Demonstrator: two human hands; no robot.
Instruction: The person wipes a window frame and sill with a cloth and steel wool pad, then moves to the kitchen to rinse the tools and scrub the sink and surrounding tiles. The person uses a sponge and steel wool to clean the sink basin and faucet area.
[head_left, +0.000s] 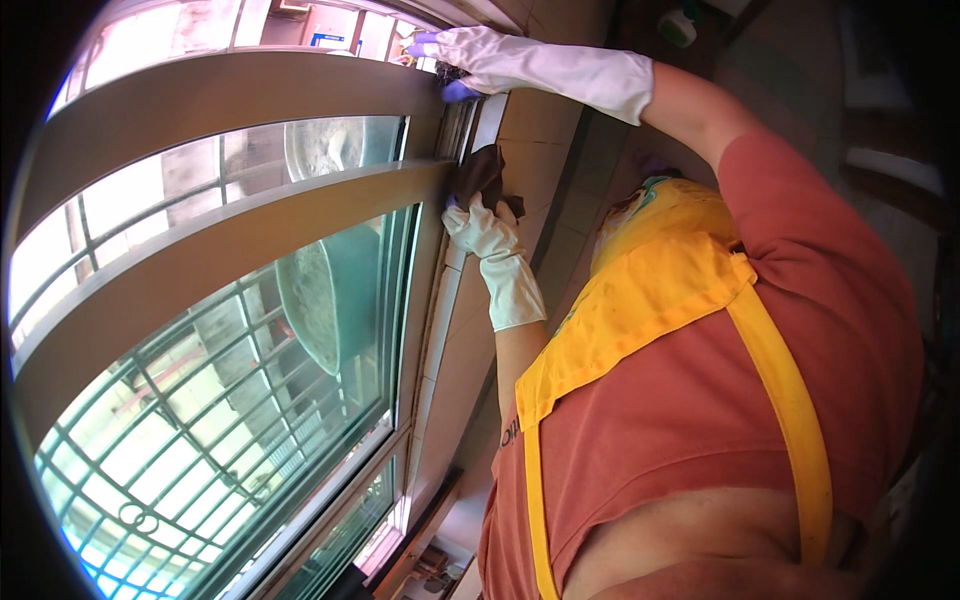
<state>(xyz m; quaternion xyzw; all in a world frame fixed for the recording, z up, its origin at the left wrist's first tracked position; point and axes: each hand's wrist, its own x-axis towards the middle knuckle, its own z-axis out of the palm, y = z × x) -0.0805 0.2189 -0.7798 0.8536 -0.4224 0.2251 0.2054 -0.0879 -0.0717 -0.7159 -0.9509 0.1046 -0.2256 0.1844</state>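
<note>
Both hands wear whitish rubber gloves with purple at the fingers. My right hand reaches across to the window frame's track near the top, its thumb and fingers around a dark, rough pad, perhaps a scourer, mostly hidden by the glove. Lower down, my left hand grips a bunched dark brown cloth against the frame's edge and the tiled sill. A sliding window sash with a metal frame stands left of both hands; another sash bar runs above it.
Beyond the glass are a metal security grille and a large greenish basin. A bottle with a green top stands at the upper right. A yellow apron covers my red shirt. Dark items lie beyond the sill at the bottom.
</note>
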